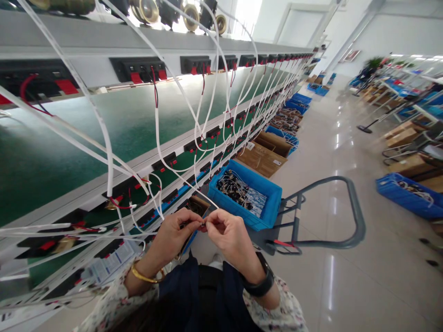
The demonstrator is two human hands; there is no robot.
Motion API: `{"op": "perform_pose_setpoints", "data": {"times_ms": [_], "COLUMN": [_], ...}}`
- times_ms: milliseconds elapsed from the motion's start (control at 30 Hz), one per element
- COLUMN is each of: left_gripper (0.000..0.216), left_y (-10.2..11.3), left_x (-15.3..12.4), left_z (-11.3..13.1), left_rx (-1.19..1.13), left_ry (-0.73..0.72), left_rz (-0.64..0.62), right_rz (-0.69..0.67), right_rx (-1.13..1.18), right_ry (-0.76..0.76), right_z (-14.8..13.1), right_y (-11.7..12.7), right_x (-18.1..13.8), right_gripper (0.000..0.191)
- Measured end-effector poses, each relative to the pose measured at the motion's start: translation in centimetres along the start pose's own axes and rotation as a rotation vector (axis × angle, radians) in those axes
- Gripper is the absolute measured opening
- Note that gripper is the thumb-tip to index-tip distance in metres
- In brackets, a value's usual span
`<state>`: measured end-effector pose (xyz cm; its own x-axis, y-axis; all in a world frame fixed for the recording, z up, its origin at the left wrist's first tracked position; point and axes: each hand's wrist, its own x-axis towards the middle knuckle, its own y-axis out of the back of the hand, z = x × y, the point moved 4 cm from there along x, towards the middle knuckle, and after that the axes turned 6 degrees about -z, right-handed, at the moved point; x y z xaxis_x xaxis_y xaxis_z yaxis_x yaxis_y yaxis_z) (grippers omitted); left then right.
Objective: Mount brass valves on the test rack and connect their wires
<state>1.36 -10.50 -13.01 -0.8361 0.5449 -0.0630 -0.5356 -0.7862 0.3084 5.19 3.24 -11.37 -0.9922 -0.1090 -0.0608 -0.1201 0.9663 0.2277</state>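
The left hand (173, 235) is nearest, a gold bangle (145, 276) on its wrist, and its fingertips are pinched on the end of a thin white wire (194, 191). That wire runs up and away from the hand toward the rack (104, 184) of red-and-black terminals on the left. It looks light and limp, likely to bend and slide if held far back, so the sound grip is close to the end, between thumb and forefinger. Touching it on the right, the right hand (230, 235) pinches the same small joint; what sits in the pinch is too small to make out, probably a fragile bare tip. Beyond the right hand stands a blue bin (273, 196) of small parts on a grey cart (356, 221).
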Motion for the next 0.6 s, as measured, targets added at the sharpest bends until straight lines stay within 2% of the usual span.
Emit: {"op": "perform_pose_setpoints", "data": {"times_ms": [333,467,600], "left_gripper": [0.018,0.017,0.015], "left_y": [-0.07,-0.14,-0.1], "left_x": [-0.12,-0.24,-0.35], "left_z": [-0.54,-0.26,0.28], "left_rx": [-0.096,-0.069,0.024], "left_ry": [0.037,0.026,0.006], "left_rz": [-0.041,-0.036,0.023], "right_rz": [-0.061,-0.062,-0.019], "right_rx": [0.114,0.026,-0.096], "right_ry": [-0.032,-0.005,0.018], "right_z": [-0.01,-0.21,-0.48], "right_y": [0.01,0.08,-0.04], "right_x": [-0.07,-0.2,-0.39], "right_gripper": [0.008,0.01,0.011]}}
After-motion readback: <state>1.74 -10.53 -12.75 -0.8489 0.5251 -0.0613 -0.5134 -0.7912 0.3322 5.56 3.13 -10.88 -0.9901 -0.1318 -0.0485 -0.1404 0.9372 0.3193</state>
